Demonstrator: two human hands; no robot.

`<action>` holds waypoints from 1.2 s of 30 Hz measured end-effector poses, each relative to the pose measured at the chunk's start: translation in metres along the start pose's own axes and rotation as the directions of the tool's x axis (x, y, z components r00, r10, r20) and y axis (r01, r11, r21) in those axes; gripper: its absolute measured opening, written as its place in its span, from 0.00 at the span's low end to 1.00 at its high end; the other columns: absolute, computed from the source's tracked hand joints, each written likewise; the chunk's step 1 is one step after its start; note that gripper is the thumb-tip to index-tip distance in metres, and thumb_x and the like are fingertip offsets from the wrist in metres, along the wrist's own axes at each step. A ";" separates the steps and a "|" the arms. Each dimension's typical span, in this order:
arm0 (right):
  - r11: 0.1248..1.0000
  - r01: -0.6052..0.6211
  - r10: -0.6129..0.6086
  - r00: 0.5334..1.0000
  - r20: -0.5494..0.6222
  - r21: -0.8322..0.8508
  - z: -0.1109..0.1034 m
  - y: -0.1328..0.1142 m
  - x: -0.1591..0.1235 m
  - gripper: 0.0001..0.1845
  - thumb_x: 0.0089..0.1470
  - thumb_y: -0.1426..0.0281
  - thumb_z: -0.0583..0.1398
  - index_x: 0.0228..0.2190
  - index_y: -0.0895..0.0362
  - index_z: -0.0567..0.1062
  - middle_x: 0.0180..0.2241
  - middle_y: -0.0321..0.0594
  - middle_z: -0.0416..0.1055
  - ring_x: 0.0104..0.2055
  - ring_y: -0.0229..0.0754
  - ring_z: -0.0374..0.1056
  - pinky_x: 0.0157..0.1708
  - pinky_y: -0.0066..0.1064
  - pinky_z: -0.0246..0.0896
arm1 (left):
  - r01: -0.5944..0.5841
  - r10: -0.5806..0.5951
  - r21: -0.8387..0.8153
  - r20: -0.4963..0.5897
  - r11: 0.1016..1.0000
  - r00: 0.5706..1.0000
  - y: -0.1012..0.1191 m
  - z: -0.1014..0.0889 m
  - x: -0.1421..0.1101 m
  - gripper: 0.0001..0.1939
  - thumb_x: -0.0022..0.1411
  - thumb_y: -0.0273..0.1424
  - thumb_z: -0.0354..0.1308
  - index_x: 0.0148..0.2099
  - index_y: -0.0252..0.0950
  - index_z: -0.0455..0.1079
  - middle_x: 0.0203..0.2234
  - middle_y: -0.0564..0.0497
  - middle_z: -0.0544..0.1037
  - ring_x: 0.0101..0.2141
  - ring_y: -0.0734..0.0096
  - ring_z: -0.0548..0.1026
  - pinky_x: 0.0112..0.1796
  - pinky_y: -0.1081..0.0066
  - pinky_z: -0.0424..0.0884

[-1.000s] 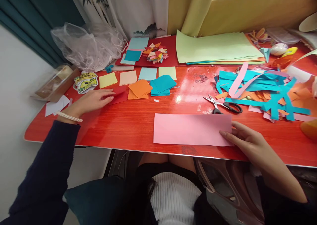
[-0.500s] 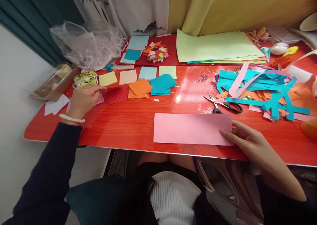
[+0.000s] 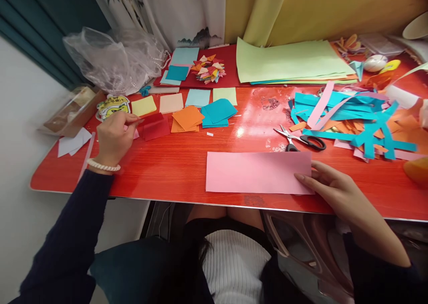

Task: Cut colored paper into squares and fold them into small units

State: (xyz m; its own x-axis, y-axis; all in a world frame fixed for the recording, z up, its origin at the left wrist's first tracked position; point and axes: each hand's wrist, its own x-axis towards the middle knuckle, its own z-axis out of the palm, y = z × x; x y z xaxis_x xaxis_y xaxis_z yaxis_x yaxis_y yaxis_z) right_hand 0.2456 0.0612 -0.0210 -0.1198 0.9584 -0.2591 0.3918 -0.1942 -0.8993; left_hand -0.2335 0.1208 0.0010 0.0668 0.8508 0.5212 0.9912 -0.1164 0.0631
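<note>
My left hand (image 3: pixel 117 134) is closed in a pinch at the left edge of the red paper squares (image 3: pixel 156 128), where one sheet looks slightly raised. Part of a pink paper (image 3: pixel 135 133) shows below those fingertips. My right hand (image 3: pixel 323 179) grips the right end of a pink paper rectangle (image 3: pixel 256 172), thumb on top and fingers behind. The rectangle lies near the table's front edge. Just beyond it, scissors (image 3: pixel 297 139) lie with their blades apart. Orange squares (image 3: pixel 187 119) and blue squares (image 3: pixel 219 113) are to the right of the red ones.
Blue, pink and orange paper offcuts (image 3: pixel 347 112) are heaped at the right. Large green sheets (image 3: pixel 290 63) lie at the back beside a folded-paper ring (image 3: pixel 209 68). A clear plastic bag (image 3: pixel 107 59) and a box (image 3: pixel 72 112) stand at the left, near white paper pieces (image 3: pixel 73 141).
My left hand has shifted slightly, its wrist moving right and its fingers curling more. A narrow pink strip now shows left of that wrist. My right hand and the pink rectangle stay nearly still.
</note>
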 end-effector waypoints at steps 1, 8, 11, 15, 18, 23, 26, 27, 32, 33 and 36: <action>1.000 -0.001 0.001 1.000 0.006 0.008 0.000 0.000 0.000 0.21 0.49 0.58 0.61 0.47 0.45 0.69 0.36 0.32 0.72 0.38 0.39 0.68 0.34 0.24 0.63 | 0.000 0.000 0.018 -0.004 1.000 1.000 0.001 0.000 0.000 0.10 0.64 0.37 0.48 0.37 0.36 0.64 0.37 0.48 0.75 0.43 0.69 0.72 0.45 0.67 0.67; 1.000 0.001 -0.001 1.000 0.007 0.010 0.000 0.001 -0.001 0.21 0.49 0.59 0.61 0.46 0.44 0.70 0.36 0.31 0.73 0.38 0.37 0.69 0.33 0.22 0.64 | -0.001 -0.001 -0.052 -0.042 0.999 0.999 0.020 -0.006 -0.012 0.07 0.62 0.34 0.51 0.39 0.36 0.64 0.38 0.46 0.76 0.42 0.65 0.73 0.40 0.65 0.69; 1.000 -0.002 0.002 1.000 0.009 0.026 0.000 0.002 0.000 0.21 0.50 0.60 0.61 0.47 0.44 0.69 0.39 0.31 0.73 0.41 0.38 0.70 0.35 0.23 0.65 | -0.044 0.045 -0.108 0.008 0.993 0.999 0.050 -0.011 -0.038 0.08 0.61 0.32 0.52 0.44 0.42 0.64 0.44 0.51 0.75 0.40 0.67 0.75 0.39 0.64 0.71; 0.999 -0.004 0.005 1.000 -0.003 0.034 -0.001 0.003 0.001 0.22 0.48 0.62 0.61 0.47 0.45 0.70 0.40 0.34 0.73 0.40 0.42 0.70 0.35 0.28 0.67 | -0.291 0.363 -0.306 0.215 0.906 0.907 0.110 -0.014 -0.078 0.18 0.63 0.27 0.47 0.53 0.51 0.60 0.52 0.54 0.70 0.48 0.67 0.72 0.46 0.60 0.71; 0.999 0.006 -0.006 1.000 0.004 0.038 -0.002 0.005 0.002 0.21 0.48 0.63 0.62 0.46 0.47 0.70 0.40 0.35 0.73 0.39 0.43 0.70 0.33 0.29 0.68 | -0.426 0.519 -0.346 0.248 0.836 0.818 0.145 -0.015 -0.088 0.20 0.63 0.25 0.45 0.54 0.50 0.60 0.53 0.52 0.68 0.50 0.66 0.70 0.44 0.59 0.72; 0.997 0.010 -0.013 0.999 0.041 0.074 -0.001 0.001 0.002 0.20 0.49 0.64 0.62 0.46 0.47 0.70 0.37 0.34 0.73 0.37 0.39 0.69 0.31 0.25 0.65 | -0.488 0.560 -0.308 0.216 0.816 0.800 0.162 -0.020 -0.075 0.13 0.62 0.30 0.51 0.49 0.44 0.65 0.47 0.51 0.74 0.40 0.59 0.71 0.34 0.56 0.69; 0.995 0.019 -0.024 0.998 0.051 0.102 0.000 -0.002 0.000 0.18 0.49 0.64 0.61 0.44 0.47 0.71 0.34 0.33 0.71 0.35 0.37 0.68 0.32 0.23 0.64 | -0.436 0.533 -0.376 0.212 0.818 0.819 0.162 -0.024 -0.070 0.18 0.58 0.41 0.56 0.51 0.47 0.64 0.45 0.49 0.75 0.38 0.57 0.70 0.34 0.54 0.67; 0.994 0.022 -0.027 0.998 0.048 0.106 0.000 -0.003 0.000 0.16 0.49 0.65 0.61 0.42 0.48 0.71 0.33 0.32 0.71 0.35 0.37 0.67 0.32 0.23 0.63 | -0.386 0.500 -0.409 0.221 0.827 0.837 0.162 -0.024 -0.070 0.21 0.57 0.44 0.56 0.52 0.48 0.63 0.47 0.49 0.74 0.38 0.57 0.70 0.35 0.53 0.67; 0.992 0.026 -0.018 0.998 -0.060 0.127 0.000 -0.005 -0.002 0.08 0.47 0.65 0.62 0.24 0.53 0.68 0.20 0.28 0.56 0.21 0.31 0.56 0.30 0.25 0.63 | 0.176 0.076 -0.584 0.381 0.792 0.922 0.160 -0.013 -0.068 0.31 0.57 0.44 0.56 0.60 0.54 0.48 0.51 0.46 0.67 0.28 0.70 0.72 0.32 0.61 0.70; 0.990 0.030 -0.017 0.996 -0.090 0.138 0.000 -0.004 -0.002 0.11 0.46 0.65 0.63 0.21 0.54 0.65 0.19 0.28 0.54 0.19 0.31 0.52 0.29 0.26 0.64 | 0.289 0.021 -0.617 0.445 0.731 0.895 0.160 -0.010 -0.066 0.33 0.56 0.43 0.57 0.60 0.53 0.47 0.49 0.45 0.69 0.25 0.73 0.71 0.30 0.64 0.71; 0.988 0.029 -0.007 0.990 -0.142 0.152 0.000 -0.002 -0.001 0.17 0.44 0.65 0.65 0.18 0.54 0.61 0.18 0.27 0.51 0.17 0.30 0.48 0.28 0.28 0.65 | 0.535 0.002 -0.657 0.632 0.531 0.775 0.163 -0.007 -0.057 0.30 0.54 0.42 0.60 0.56 0.46 0.55 0.32 0.50 0.75 0.18 0.79 0.67 0.21 0.72 0.66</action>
State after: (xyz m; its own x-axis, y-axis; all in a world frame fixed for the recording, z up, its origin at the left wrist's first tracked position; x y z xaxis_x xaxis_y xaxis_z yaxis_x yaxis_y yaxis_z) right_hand 0.2453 0.0612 -0.0188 0.0085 0.9798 -0.1998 0.2445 -0.1958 -0.9497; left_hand -0.0762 0.0497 -0.0121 0.1262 0.9829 -0.1344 0.4868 0.0567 0.8717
